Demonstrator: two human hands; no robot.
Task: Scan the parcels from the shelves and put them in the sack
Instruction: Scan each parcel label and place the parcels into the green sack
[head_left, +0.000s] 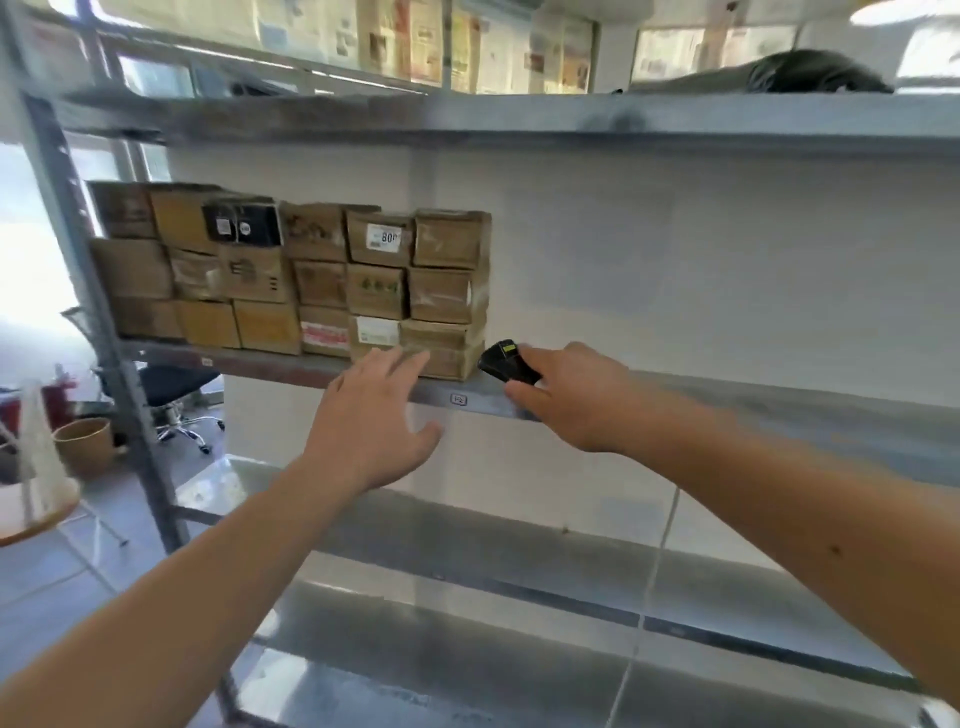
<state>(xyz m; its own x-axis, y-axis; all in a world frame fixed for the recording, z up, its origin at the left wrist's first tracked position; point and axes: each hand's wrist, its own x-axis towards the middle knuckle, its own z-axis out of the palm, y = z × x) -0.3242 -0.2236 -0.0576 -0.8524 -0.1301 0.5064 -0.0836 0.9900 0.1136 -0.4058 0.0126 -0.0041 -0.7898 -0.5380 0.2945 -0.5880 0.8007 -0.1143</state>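
A black office chair (171, 387) on casters is seen at left, behind the rack, with a brown paper cup (85, 441) nearby.

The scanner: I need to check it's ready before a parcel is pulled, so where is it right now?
In the head view, the scanner is gripped in the right hand, right of centre at the middle shelf's front edge, just right of the stacked parcels.

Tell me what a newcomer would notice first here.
The stack of cardboard parcels at the left of the middle shelf stands out. In front of it, the left hand reaches open toward the bottom boxes, while the right hand grips a black scanner beside them.
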